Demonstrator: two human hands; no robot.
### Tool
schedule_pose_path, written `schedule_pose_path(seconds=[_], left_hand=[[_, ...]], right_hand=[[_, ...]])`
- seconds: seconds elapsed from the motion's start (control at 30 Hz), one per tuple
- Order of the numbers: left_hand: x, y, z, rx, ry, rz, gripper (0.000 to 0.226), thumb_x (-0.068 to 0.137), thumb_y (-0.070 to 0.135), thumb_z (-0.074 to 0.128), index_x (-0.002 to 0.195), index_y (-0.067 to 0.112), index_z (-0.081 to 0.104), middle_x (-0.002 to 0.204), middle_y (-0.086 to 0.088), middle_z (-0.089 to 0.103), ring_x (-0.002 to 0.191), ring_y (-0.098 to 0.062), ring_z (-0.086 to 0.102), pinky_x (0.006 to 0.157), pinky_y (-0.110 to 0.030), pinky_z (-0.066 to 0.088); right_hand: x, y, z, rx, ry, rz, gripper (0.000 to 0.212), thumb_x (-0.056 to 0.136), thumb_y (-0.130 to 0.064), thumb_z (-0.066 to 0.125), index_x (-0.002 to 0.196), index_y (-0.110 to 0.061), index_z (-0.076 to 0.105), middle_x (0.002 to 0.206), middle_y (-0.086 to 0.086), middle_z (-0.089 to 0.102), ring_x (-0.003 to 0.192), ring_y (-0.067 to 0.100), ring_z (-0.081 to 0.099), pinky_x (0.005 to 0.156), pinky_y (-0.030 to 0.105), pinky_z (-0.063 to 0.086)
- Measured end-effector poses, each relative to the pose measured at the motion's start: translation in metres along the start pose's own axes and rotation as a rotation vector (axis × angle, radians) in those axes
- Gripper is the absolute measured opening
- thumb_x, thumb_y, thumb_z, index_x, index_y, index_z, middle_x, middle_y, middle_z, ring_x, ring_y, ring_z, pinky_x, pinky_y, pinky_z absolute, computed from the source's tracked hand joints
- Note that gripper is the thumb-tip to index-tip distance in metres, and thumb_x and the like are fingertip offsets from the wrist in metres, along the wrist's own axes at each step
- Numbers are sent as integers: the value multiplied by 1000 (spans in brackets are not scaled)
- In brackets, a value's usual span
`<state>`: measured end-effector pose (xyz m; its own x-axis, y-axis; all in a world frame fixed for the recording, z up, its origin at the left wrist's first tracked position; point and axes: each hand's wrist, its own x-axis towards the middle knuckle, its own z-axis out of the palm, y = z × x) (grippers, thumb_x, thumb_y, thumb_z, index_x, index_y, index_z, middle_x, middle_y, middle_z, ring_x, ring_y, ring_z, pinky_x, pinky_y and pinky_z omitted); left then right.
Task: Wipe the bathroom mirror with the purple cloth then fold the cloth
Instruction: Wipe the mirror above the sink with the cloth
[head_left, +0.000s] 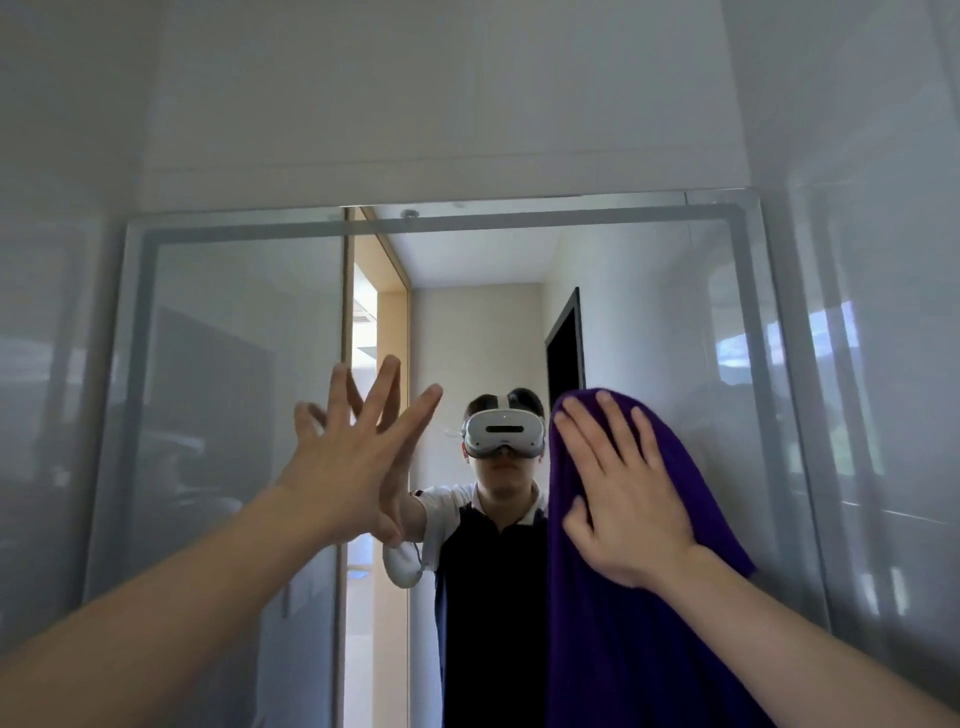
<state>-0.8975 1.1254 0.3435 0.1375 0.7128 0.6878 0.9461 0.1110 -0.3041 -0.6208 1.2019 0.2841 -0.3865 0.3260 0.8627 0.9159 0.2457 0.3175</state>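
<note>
Forearms reach up from the lower corners toward the glass, both bare. Nearest on the right side, the right hand (626, 499) lies flat with its fingers (579, 441) straight and slightly spread, pressing the purple cloth (623, 649) against the mirror (691, 332). That cloth hangs down from under the palm in a long drape to the bottom edge of the view, its rounded top showing just above the fingertips. On the other side, the left hand (345, 467) is held up with its fingers splayed wide and straight, grasping nothing; its fingertips meet their own reflection, so they appear to touch the glass, well apart from the cloth. Behind both hands the mirror fills the middle of the view, edged by a pale frosted band (415, 224). Reflected in it is a person wearing a white headset (503, 431) and a dark top with a white collar, with a doorway (366, 338) beyond. Glossy pale wall panels (857, 156) surround the mirror.
</note>
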Motion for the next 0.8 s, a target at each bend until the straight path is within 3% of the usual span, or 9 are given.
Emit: schedule_pose_path(seconds=[0.2, 0.37, 0.53, 0.6, 0.67, 0.8], left_hand=[[6, -4, 15, -100, 12, -9, 165, 45, 62, 93, 139, 53, -42, 150, 5, -55, 141, -48, -39, 110, -80, 16], [3, -9, 18, -140, 20, 3, 161, 47, 60, 94, 141, 56, -36, 151, 10, -53, 143, -46, -38, 111, -80, 11], [0, -7, 13, -126, -4, 4, 159, 51, 60, 92, 141, 54, -38, 149, 9, -55, 142, -48, -37, 112, -78, 11], [0, -7, 11, -129, -8, 6, 157, 53, 58, 92, 142, 54, -37, 149, 8, -55, 142, -48, -38, 111, -78, 10], [-1, -6, 10, -132, -18, 4, 157, 53, 57, 93, 144, 53, -36, 149, 8, -55, 142, -48, -39, 111, -78, 10], [0, -6, 11, -139, -19, -1, 155, 55, 52, 94, 146, 53, -31, 149, 8, -55, 142, -46, -39, 111, -78, 8]], right_hand=[[45, -48, -9, 37, 70, 212, 85, 87, -40, 35, 161, -8, 6, 170, 10, 3, 155, 36, -1, 124, 57, 6], [10, -91, 12, 66, -11, -118, 87, 88, -39, 40, 161, -11, 5, 170, 9, -1, 155, 33, -8, 123, 57, 9], [4, -42, 13, -11, -58, -463, 91, 78, -36, 49, 161, -17, 19, 169, 1, 12, 156, 26, 3, 125, 49, 5], [29, -10, 0, -35, -8, -373, 91, 74, -34, 49, 160, -19, 23, 168, 0, 16, 156, 26, 8, 126, 49, 7], [53, 11, -14, -36, 43, -158, 89, 78, -33, 46, 161, -18, 17, 169, 1, 13, 156, 26, 7, 126, 49, 7], [75, -14, -17, -47, 113, 219, 78, 91, -36, 23, 161, -10, 1, 170, 8, 1, 156, 31, 2, 125, 52, 7]])
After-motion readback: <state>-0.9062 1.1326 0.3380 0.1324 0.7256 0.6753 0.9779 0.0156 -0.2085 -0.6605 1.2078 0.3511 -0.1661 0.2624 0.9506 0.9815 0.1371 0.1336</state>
